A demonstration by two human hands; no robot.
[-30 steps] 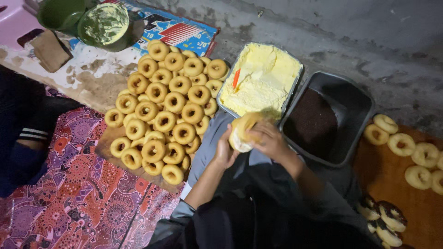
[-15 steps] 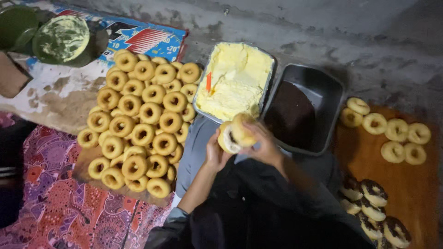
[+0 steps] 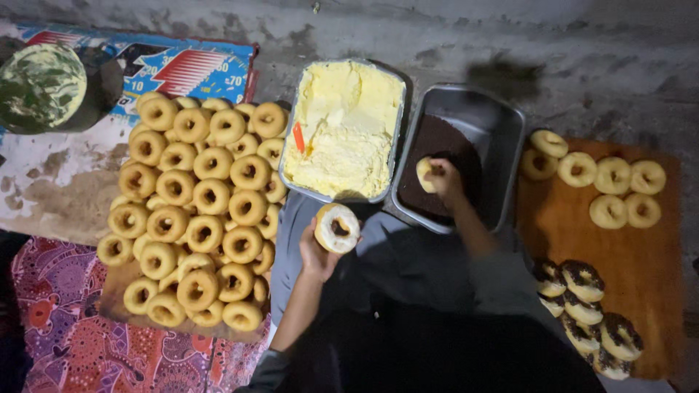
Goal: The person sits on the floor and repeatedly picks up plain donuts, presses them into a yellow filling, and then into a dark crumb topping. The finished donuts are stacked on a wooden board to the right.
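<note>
Halves split since earlier | right hand (image 3: 445,178) grip presses half-doughnut (image 3: 424,174) seemingly into sprinkle tray (image 3: 502,145) | left hand (image 3: 318,251) holds creamed half (image 3: 337,227)

Matt metal trays (image 3: 510,127); wooden board (image 3: 633,262), frame right; glossy creamy yellow spread (image 3: 346,124); rough concrete floor (image 3: 437,29).

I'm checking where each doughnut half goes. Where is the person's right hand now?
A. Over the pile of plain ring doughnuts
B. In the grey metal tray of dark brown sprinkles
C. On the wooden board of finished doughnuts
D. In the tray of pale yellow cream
B: the right hand presses a small pale doughnut piece into the grey metal tray of dark brown sprinkles.
</note>
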